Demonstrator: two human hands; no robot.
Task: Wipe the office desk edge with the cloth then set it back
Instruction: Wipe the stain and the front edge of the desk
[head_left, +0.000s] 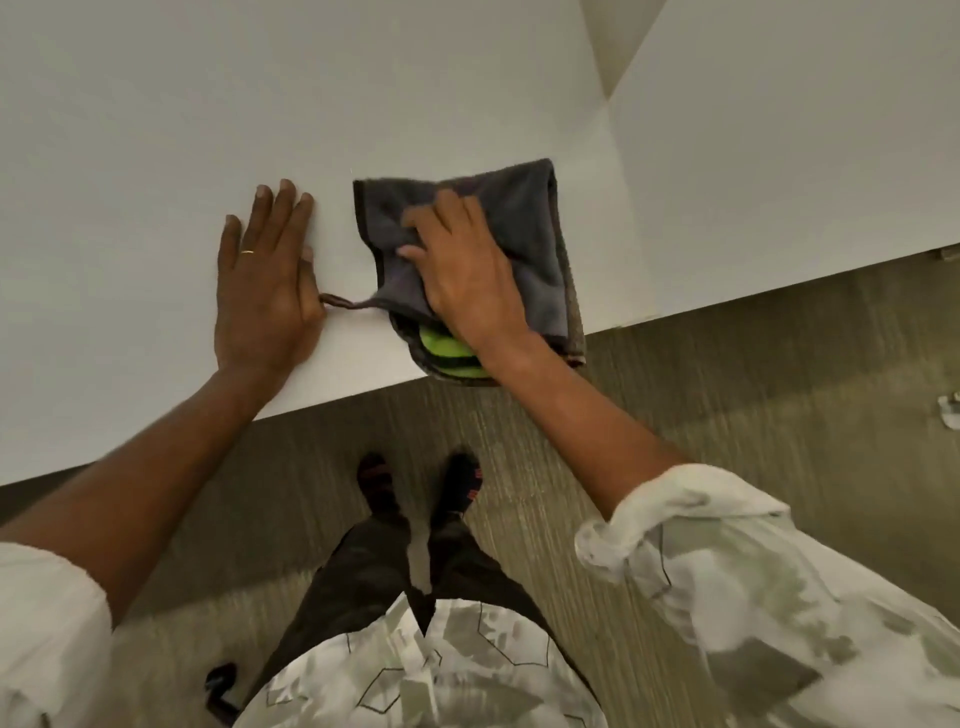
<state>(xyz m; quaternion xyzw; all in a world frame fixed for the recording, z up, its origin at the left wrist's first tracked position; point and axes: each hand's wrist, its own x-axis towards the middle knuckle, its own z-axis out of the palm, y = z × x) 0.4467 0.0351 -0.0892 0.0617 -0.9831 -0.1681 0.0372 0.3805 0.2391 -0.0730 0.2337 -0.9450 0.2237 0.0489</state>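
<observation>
A dark grey cloth (524, 218) with a green underside lies folded on the white desk (156, 130), overhanging the near edge. My right hand (465, 275) presses flat on top of it, fingers bunching the fabric. A thin loop from the cloth's corner trails left toward my left hand (265, 280), which rests palm down and flat on the bare desk beside the cloth, a ring on one finger. The desk's near edge (332, 402) runs diagonally from lower left to upper right.
Striped beige carpet (727, 395) lies below the desk edge, with my feet in dark socks (415, 483) on it. A second white panel (805, 130) meets the desk at the upper right. A small black object (221, 680) sits on the floor at lower left.
</observation>
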